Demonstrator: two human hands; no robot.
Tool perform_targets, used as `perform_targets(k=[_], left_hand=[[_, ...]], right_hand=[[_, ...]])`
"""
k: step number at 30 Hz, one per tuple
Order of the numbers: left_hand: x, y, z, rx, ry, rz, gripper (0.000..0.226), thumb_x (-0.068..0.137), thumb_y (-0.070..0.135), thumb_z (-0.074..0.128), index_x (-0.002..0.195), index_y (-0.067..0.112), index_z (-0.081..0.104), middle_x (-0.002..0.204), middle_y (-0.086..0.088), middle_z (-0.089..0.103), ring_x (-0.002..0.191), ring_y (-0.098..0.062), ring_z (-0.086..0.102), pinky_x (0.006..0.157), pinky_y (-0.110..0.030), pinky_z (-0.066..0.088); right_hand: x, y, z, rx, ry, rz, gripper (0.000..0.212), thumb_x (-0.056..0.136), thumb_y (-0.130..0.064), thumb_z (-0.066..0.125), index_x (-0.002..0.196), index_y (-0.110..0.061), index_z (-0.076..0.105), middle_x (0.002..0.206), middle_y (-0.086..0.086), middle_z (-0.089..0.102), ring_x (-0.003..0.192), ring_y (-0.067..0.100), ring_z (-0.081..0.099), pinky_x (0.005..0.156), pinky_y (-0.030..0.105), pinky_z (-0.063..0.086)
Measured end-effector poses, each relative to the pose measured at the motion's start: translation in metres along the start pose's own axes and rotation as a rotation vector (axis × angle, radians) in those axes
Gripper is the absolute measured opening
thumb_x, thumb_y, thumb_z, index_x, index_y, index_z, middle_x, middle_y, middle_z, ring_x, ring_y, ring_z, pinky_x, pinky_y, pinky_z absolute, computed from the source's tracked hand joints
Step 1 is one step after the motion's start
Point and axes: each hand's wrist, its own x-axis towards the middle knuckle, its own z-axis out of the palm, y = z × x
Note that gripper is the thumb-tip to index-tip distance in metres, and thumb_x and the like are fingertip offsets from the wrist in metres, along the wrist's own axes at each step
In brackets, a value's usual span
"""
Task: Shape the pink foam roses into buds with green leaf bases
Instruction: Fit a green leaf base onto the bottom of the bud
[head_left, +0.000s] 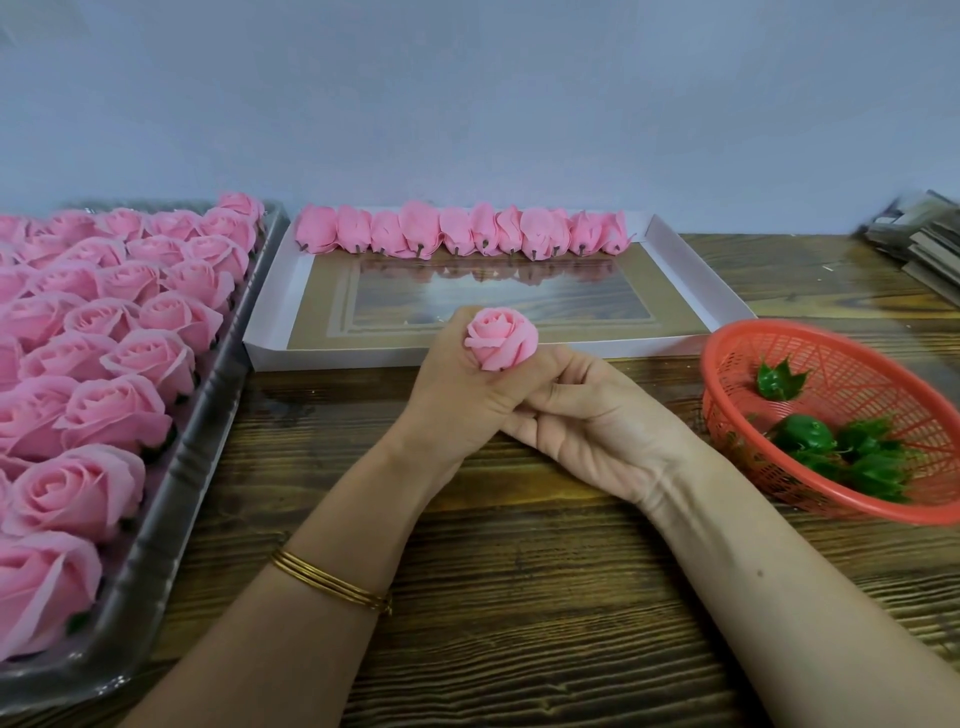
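- A pink foam rose (501, 338) sits upright between two hands above the middle of the tabletop (519, 597), just in front of the white box (691, 291).
- The left hand (457, 400) grips the flower low down, its fingers (448, 332) curled round the base below the petals.
- The right hand (597, 431) meets it from the side, fingers (569, 366) bent in under the bloom. Whether they pinch the base cannot be told, as the left hand hides the contact.
- The flower looks feather-light and soft. Its thin petals would likely crease or tear under a hard squeeze, so the base is the safer hold, with only gentle pressure on the outer petals.
- Open roses fill the tray (156, 545) along the left edge.
- A row of finished buds (467, 231) lies at the far side of the box.
- The green leaf bases (852, 452) wait in the red basket (727, 374) at the right edge. They look glossy and stiffer than the foam.
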Motion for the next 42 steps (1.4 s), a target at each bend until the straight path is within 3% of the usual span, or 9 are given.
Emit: perform_targets(k=[3,8,12,15,21,25,31,36,42], left_hand=[[0.000,0.001,0.000,0.002,-0.010,-0.014,0.039,0.066,0.020,0.074,0.092,0.001,0.052,0.077,-0.001,0.054,0.073,-0.014,0.056,0.073,-0.031,0.050],[0.001,-0.001,-0.001,0.004,-0.017,-0.034,0.044,0.066,0.020,0.075,0.098,-0.001,0.054,0.086,-0.009,0.059,0.083,-0.019,0.062,0.077,-0.032,0.053],[0.004,-0.001,-0.003,0.045,-0.011,-0.026,0.042,0.071,0.013,0.078,0.105,-0.002,0.062,0.092,-0.013,0.068,0.082,-0.013,0.067,0.073,-0.024,0.055],[0.005,0.000,-0.003,0.051,0.004,0.006,0.031,0.070,0.013,0.080,0.098,0.015,0.068,0.079,0.010,0.067,0.074,0.001,0.065,0.068,-0.013,0.051],[0.005,0.006,-0.006,0.087,0.041,-0.034,0.077,0.057,0.022,0.090,0.126,0.028,0.056,0.105,0.014,0.057,0.085,0.008,0.062,0.078,-0.018,0.054],[0.008,0.025,-0.011,0.230,0.091,0.011,0.082,0.065,0.014,0.090,0.133,0.031,0.048,0.117,0.008,0.054,0.102,-0.006,0.060,0.078,-0.017,0.055],[0.010,0.052,-0.015,0.665,0.073,0.134,0.066,0.077,0.036,0.080,0.134,0.032,0.047,0.119,0.004,0.048,0.104,-0.008,0.051,0.076,-0.004,0.041],[0.007,0.053,-0.012,1.003,-0.061,0.038,0.055,0.082,0.055,0.066,0.131,0.038,0.047,0.116,0.003,0.037,0.118,-0.022,0.042,0.091,-0.030,0.032],[0.005,0.054,-0.010,1.100,-0.042,0.023,0.035,0.089,0.045,0.060,0.119,0.030,0.051,0.108,0.003,0.042,0.104,-0.024,0.049,0.081,-0.030,0.032]], right_hand=[[0.000,-0.001,0.001,-0.048,0.019,-0.008,0.026,0.075,0.007,0.049,0.101,0.011,0.054,0.120,0.026,0.059,0.110,0.029,0.062,0.099,0.041,0.049],[0.000,-0.001,0.002,-0.055,0.060,-0.027,0.056,0.075,0.008,0.048,0.128,0.023,0.039,0.137,0.034,0.048,0.122,0.035,0.054,0.100,0.041,0.047],[0.001,-0.001,0.002,-0.032,0.049,-0.043,0.044,0.074,0.010,0.048,0.117,0.022,0.048,0.134,0.028,0.054,0.122,0.030,0.057,0.100,0.041,0.049],[0.002,0.001,0.001,-0.032,0.039,-0.062,0.034,0.074,0.010,0.049,0.107,0.018,0.054,0.119,0.025,0.063,0.118,0.030,0.060,0.100,0.040,0.050],[0.004,0.002,0.000,-0.061,0.046,-0.132,0.046,0.074,0.012,0.048,0.120,0.019,0.052,0.127,0.033,0.057,0.121,0.037,0.058,0.103,0.041,0.047],[0.006,0.002,-0.001,-0.047,0.104,-0.151,0.023,0.077,0.011,0.052,0.097,0.012,0.063,0.107,0.026,0.067,0.110,0.034,0.064,0.097,0.037,0.052],[0.008,0.004,0.003,-0.078,0.109,-0.160,0.030,0.079,0.014,0.052,0.106,0.007,0.064,0.087,0.013,0.072,0.087,0.019,0.070,0.088,0.029,0.057],[0.006,0.008,0.007,-0.156,0.114,-0.203,0.039,0.080,0.020,0.050,0.069,-0.009,0.074,0.077,0.010,0.072,0.079,0.020,0.069,0.093,0.037,0.052],[0.005,0.011,0.011,-0.255,0.066,-0.225,0.043,0.079,0.018,0.053,0.060,-0.015,0.072,0.077,0.005,0.072,0.079,0.017,0.067,0.089,0.029,0.053]])
